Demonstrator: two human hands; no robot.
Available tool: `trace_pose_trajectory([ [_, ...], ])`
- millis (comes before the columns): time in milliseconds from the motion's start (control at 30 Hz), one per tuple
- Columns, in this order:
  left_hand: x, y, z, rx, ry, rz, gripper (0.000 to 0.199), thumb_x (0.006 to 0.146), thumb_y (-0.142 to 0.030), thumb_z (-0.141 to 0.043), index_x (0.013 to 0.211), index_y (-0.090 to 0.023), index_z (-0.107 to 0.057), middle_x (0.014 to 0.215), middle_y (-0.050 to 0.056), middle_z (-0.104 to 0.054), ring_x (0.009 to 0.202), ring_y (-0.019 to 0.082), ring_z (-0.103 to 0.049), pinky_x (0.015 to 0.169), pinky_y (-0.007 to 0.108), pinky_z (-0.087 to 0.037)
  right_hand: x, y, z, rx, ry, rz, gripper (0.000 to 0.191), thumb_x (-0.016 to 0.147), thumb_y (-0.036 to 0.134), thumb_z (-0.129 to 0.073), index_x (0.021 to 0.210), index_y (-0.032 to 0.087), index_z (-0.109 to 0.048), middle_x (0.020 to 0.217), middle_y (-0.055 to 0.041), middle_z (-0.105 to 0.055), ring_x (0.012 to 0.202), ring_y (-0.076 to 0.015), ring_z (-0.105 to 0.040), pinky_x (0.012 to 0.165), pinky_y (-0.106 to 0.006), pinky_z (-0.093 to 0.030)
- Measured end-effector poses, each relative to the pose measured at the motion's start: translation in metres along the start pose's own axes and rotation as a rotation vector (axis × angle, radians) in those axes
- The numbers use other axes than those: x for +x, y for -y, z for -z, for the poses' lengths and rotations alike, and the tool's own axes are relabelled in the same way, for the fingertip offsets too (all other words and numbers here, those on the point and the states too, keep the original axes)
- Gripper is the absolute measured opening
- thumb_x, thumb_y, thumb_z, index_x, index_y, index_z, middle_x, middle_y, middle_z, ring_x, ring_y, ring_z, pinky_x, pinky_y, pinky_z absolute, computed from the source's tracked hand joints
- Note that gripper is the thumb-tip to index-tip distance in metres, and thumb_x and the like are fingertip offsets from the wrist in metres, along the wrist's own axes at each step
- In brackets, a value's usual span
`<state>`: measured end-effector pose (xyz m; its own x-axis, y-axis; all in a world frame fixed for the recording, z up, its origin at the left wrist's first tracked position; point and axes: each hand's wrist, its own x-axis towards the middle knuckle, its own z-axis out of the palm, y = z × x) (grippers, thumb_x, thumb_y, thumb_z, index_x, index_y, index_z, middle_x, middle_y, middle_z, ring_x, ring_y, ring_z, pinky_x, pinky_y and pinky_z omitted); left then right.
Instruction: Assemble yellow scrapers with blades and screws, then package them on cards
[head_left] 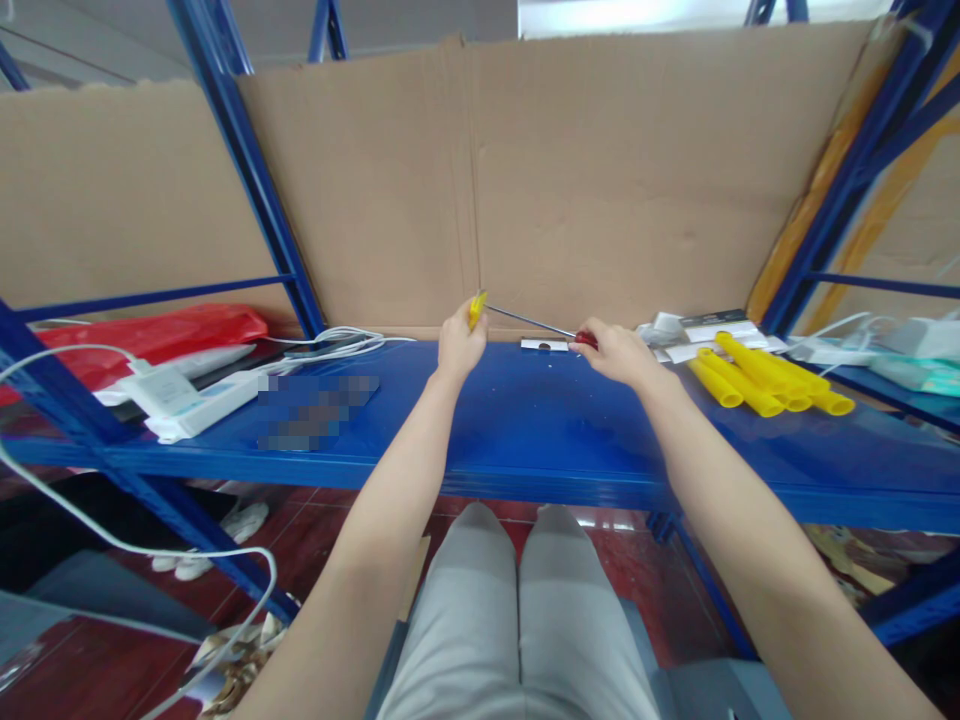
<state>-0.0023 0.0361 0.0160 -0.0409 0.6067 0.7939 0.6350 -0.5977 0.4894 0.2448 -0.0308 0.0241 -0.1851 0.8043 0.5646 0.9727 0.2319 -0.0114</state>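
My left hand (460,342) is closed round a small yellow piece (477,310), most of it hidden by the fingers. My right hand (616,352) grips the red handle of a screwdriver (531,320). Its long metal shaft points left, with the tip close to the yellow piece; whether they touch I cannot tell. Both hands are above the blue shelf (517,420). Behind the screwdriver, near the cardboard, lies a small white strip (544,345) with a dark spot.
Several yellow tubes (761,375) lie at the right beside white packaging (682,345). On the left are a white power strip (214,405), coiled white cable (352,343), a blurred-out flat object (322,412) and a red bag (172,335). A cardboard wall (615,180) closes the back.
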Motion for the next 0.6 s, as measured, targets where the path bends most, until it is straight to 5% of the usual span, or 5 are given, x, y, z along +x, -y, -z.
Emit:
trace_pose_trajectory([
  [600,-0.0020,-0.0029,0.0010,0.042,-0.035,0.019,0.025,0.087,-0.022,-0.048,0.105,-0.016,-0.065,0.089,0.009,-0.071,0.090,0.026,-0.067,0.082,0.035,-0.050,0.0004,-0.0049,0.0017,0.065,-0.119,0.052,0.014,0.086,0.028,-0.053,0.096,0.020,-0.059,0.088,-0.0115,-0.070,0.080,-0.0258,-0.063,0.062,-0.030,-0.038],
])
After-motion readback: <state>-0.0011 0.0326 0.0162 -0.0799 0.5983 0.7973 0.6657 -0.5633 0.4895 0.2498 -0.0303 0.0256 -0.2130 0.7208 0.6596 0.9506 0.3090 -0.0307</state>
